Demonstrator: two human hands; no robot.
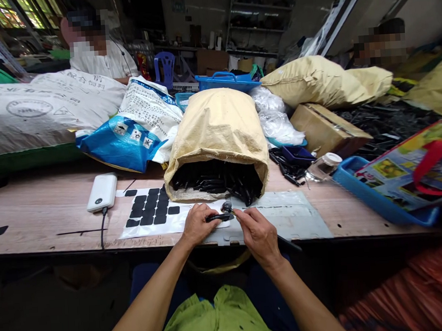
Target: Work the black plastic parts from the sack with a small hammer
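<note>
My left hand (198,224) is closed on a slim black plastic piece (217,217), which points right across the table edge. Opposite it, the fingers of my right hand (258,235) are pinched together, and what they hold is too small to make out. A small shiny dark rounded part (227,206) shows between the two hands, close to my right fingertips. Left of my hands lies a white sheet (125,232) bearing rows of black rounded-square stickers (148,207). Just beyond my hands, a tan woven sack (218,120) lies with its mouth towards me, full of black pieces (207,179).
A white power bank (102,192) with a black cable lies left. Behind are a blue-and-white bag (136,123) and a white sack (45,109). On the right stand a clear jar (323,167), a blue tray (388,210) and a cardboard box (327,129). Two people sit across the table.
</note>
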